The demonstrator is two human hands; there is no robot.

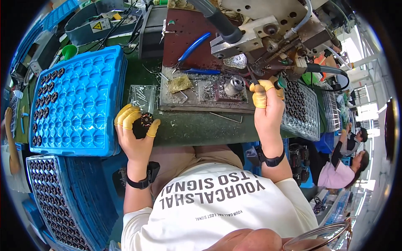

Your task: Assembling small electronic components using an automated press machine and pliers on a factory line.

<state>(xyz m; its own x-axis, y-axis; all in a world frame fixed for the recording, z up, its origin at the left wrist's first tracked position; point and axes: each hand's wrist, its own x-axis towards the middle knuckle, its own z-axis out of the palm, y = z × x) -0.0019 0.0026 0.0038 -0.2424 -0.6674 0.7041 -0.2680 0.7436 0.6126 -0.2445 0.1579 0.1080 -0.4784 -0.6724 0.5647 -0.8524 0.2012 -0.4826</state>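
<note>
My left hand, with yellow finger cots on its fingertips, pinches a small round black part with copper-coloured bits, like a little motor core. It is held just above the green bench, beside a small clear box of thin pins. My right hand, also in yellow finger cots, is closed around a slim dark tool, perhaps tweezers; its lower part is hidden by the fingers. Close to its left stands a round metal fixture on the base plate, under the machine head.
At left, a blue tray carries several black parts; a filled tray stack stands below it. Another filled clear tray lies at right. Blue-handled pliers, a yellow sponge and a hex key lie around the machine. Other people sit farther off.
</note>
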